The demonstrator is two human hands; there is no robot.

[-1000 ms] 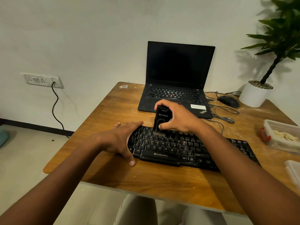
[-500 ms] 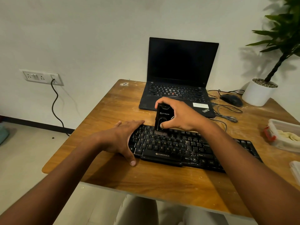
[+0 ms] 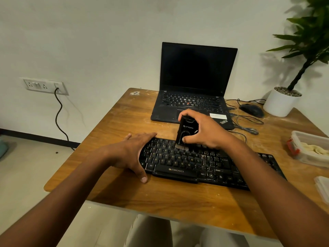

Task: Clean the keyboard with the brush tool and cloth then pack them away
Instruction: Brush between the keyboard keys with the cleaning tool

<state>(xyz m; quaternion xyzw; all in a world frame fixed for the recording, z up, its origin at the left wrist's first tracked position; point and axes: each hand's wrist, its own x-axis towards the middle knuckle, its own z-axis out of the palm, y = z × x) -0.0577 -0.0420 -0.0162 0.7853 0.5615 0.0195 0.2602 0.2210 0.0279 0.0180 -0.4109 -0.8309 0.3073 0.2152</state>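
Two hands share the work: the right hand (image 3: 204,130) grips the black brush tool (image 3: 185,133) upright, its fingers (image 3: 187,114) curled over the top and its bristles on the upper key rows of the keyboard (image 3: 204,163). The left hand (image 3: 131,152), fingers straight, presses the keyboard's left end on the surface (image 3: 160,198). Short strokes along each row, left hand firm, seem best; whether the bristles reach between the keys is not clear.

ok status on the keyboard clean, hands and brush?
Right hand grips brush tool, bristles on keyboard top rows. Left hand flat, bracing keyboard's left end. Cloth not seen. Nothing in the way.
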